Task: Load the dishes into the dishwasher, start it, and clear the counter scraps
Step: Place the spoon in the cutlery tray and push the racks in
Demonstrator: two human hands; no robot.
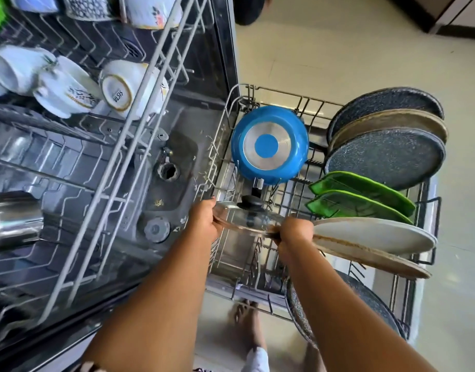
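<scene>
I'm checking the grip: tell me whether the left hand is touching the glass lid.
Touching. The head view shows the left hand gripping the rim of the glass lid, with no gap between them.

At centre frame I grip a glass lid (248, 220) with a black knob by its rim, left hand (204, 222) and right hand (295, 232), tilted near-flat above the lower rack (241, 260), just below the upturned blue pan (269, 145).

Cream floor (365, 57); dark cabinet base (416, 14) top right.
</scene>
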